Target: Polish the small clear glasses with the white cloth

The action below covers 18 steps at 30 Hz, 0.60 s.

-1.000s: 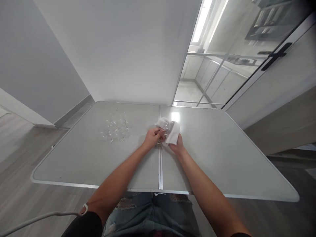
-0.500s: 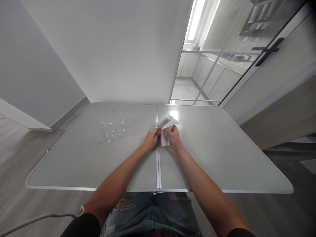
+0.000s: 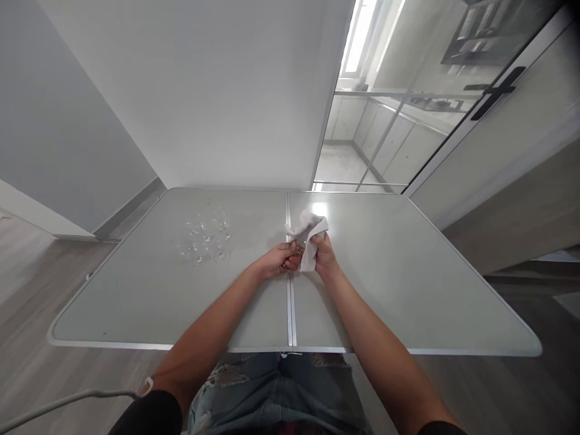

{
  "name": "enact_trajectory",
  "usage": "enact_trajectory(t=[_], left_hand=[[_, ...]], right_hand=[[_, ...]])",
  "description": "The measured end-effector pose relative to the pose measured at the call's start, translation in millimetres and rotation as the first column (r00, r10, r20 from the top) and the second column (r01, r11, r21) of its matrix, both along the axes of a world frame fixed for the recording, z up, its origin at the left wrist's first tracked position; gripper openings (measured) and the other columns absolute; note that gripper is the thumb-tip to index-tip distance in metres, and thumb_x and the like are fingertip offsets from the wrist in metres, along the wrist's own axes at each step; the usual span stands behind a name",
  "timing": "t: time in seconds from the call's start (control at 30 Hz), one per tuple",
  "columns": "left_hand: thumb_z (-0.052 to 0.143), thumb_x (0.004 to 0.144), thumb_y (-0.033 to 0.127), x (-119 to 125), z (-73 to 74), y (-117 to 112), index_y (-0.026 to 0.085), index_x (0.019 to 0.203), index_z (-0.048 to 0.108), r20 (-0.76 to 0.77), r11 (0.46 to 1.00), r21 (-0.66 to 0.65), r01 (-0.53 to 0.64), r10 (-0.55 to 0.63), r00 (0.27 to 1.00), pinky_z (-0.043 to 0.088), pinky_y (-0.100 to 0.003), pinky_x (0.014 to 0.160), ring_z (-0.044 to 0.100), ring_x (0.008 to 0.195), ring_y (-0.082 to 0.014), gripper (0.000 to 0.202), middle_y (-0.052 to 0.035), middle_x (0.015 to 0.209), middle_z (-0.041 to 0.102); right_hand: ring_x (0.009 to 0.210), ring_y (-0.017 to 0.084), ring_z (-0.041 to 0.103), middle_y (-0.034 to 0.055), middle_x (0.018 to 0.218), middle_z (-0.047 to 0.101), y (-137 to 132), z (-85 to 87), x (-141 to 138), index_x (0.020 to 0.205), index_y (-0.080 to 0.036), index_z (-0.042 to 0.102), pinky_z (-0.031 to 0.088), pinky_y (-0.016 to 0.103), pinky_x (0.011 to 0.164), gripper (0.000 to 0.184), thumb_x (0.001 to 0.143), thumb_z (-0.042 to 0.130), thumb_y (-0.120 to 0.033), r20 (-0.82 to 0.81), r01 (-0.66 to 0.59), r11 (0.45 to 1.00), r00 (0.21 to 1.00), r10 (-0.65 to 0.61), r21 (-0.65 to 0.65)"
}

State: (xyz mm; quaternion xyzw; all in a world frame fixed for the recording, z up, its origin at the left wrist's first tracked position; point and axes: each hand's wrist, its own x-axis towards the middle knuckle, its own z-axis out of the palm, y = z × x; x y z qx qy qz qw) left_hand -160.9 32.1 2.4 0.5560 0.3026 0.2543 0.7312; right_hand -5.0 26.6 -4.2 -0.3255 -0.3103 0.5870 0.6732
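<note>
Over the table's centre seam, my left hand point(image 3: 281, 258) is closed around a small clear glass point(image 3: 299, 250). Fingers and cloth cover most of that glass, so its full shape is hidden. My right hand point(image 3: 323, 254) grips a white cloth point(image 3: 310, 246), which hangs in folds against the glass's right side and loops up behind it. To the left of my left hand, several clear glasses point(image 3: 206, 238) stand in a close cluster; their outlines are faint against the pale top.
The pale folding table point(image 3: 399, 272) has a metal rim and a metal seam point(image 3: 290, 308) down its middle. A white wall point(image 3: 226, 109) rises behind it, with a glass door point(image 3: 376, 133) at the back right. A grey cable point(image 3: 81, 397) runs to my left arm.
The cloth has opened and shifted slightly right with my right hand. My left hand has turned, and the glass in it now shows. The clustered glasses have stayed put.
</note>
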Motion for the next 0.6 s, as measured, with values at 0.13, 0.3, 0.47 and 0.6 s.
enact_trajectory(t=[0.13,0.3,0.47,0.6], left_hand=[[0.061,0.088,0.045,3.2,2.7,-0.4,0.019,0.075,0.054,-0.29,0.84,0.506,-0.196,0.38,0.878,0.035,-0.025,0.059,0.048,0.061,-0.0149,0.03,-0.002,0.065,0.052],[0.057,0.09,0.047,3.1,6.1,-0.8,0.018,0.077,0.056,-0.269,0.841,0.508,-0.186,0.36,0.893,0.036,-0.025,0.06,0.049,0.064,-0.0149,0.032,-0.0024,0.067,0.053],[0.051,0.086,0.072,0.8,2.7,2.3,0.017,0.071,0.048,-0.014,0.999,-0.007,0.038,-0.038,0.999,0.023,-0.021,0.048,0.026,0.048,-0.0065,0.057,0.0049,0.058,0.034],[0.045,0.096,0.054,-1.0,-0.9,4.4,0.017,0.068,0.053,-0.222,0.929,0.343,-0.138,0.223,0.949,0.03,-0.024,0.051,0.038,0.05,-0.0106,0.047,0.0005,0.057,0.044]], right_hand=[[0.066,0.014,0.06,-0.002,0.079,0.066,4.2,2.1,-9.3,0.092,-0.02,0.062,0.051,0.025,0.058,0.044,0.058,0.088,-0.029,0.137,0.206,0.977,0.971,-0.198,-0.051],[0.063,0.013,0.058,-0.0034,0.074,0.064,4.4,-0.3,-6.7,0.088,-0.021,0.061,0.05,0.024,0.056,0.037,0.061,0.085,-0.03,0.06,0.167,0.985,0.985,-0.164,-0.045],[0.062,0.017,0.059,-0.0027,0.072,0.063,2.6,-4.5,2.1,0.093,-0.023,0.06,0.051,0.029,0.055,0.039,0.065,0.081,-0.042,-0.035,0.009,1.0,0.999,-0.01,-0.03],[0.064,0.017,0.059,-0.0005,0.074,0.065,5.6,-4.6,-4.0,0.092,-0.02,0.063,0.049,0.028,0.058,0.037,0.071,0.079,-0.047,0.167,0.192,0.981,0.968,-0.187,-0.013]])
